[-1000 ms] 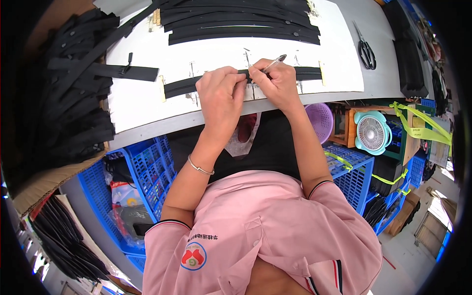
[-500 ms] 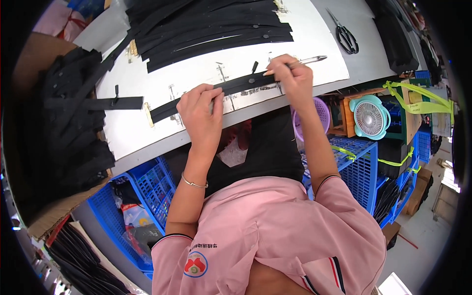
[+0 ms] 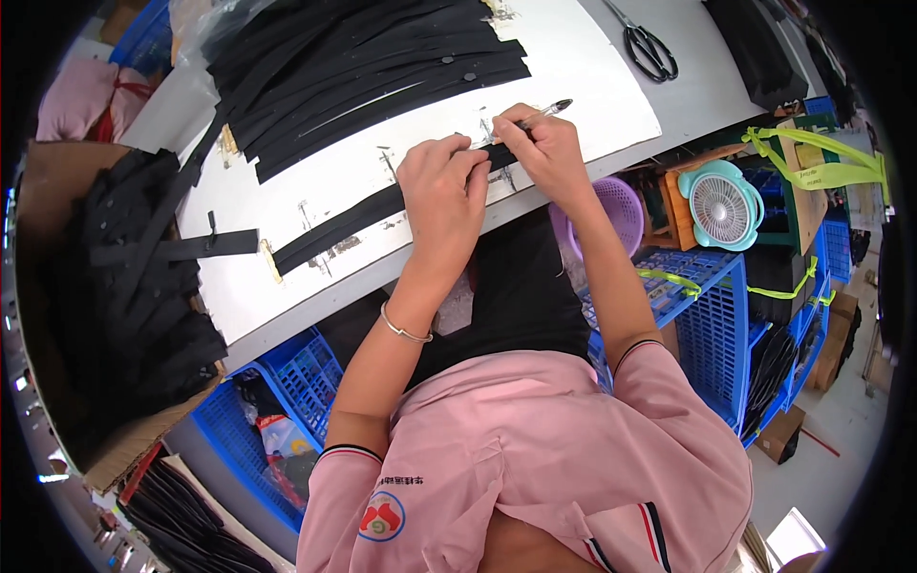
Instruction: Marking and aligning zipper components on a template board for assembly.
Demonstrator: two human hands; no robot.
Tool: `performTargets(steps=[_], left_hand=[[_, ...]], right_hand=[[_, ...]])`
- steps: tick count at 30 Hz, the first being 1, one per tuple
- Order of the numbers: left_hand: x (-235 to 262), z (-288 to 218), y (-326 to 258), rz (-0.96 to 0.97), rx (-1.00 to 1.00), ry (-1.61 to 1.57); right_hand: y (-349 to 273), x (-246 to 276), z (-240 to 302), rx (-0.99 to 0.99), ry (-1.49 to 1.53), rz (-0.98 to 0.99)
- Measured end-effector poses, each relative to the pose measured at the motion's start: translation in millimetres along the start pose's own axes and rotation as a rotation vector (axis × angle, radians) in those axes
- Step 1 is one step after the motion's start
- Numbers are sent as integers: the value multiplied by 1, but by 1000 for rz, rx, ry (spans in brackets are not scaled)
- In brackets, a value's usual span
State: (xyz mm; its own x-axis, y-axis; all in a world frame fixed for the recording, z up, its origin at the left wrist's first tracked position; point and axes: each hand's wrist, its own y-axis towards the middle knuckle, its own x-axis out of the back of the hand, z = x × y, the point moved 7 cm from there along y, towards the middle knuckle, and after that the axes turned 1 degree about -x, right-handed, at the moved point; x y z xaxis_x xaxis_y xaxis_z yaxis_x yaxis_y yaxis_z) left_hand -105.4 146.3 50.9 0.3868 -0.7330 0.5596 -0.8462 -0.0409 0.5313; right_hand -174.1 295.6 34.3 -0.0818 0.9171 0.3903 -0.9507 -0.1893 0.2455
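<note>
Pink-shirted person marking a black strip at the desk edge

Pink sleeves lead up to both hands at the near edge of the white desk (image 3: 611,86): the left hand (image 3: 441,191) presses flat, fingers closed down on a long black strip (image 3: 353,218) lying along that edge, while the right hand (image 3: 546,153), fingers pinched shut around a pen (image 3: 544,112), rests on the strip's right end. Farther back lies a heap of black strips (image 3: 363,67), and scissors (image 3: 650,46) beyond.
</note>
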Motion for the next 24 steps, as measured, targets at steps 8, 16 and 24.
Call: performTargets(steps=[8, 16, 24], left_hand=[[-8, 4, -2, 26, 63, 22], [-6, 2, -2, 4, 58, 19], [1, 9, -5, 4, 69, 68]], right_hand=[[-2, 1, 7, 161, -128, -50], [-6, 1, -5, 45, -61, 116], [-3, -6, 8, 144, -153, 115]])
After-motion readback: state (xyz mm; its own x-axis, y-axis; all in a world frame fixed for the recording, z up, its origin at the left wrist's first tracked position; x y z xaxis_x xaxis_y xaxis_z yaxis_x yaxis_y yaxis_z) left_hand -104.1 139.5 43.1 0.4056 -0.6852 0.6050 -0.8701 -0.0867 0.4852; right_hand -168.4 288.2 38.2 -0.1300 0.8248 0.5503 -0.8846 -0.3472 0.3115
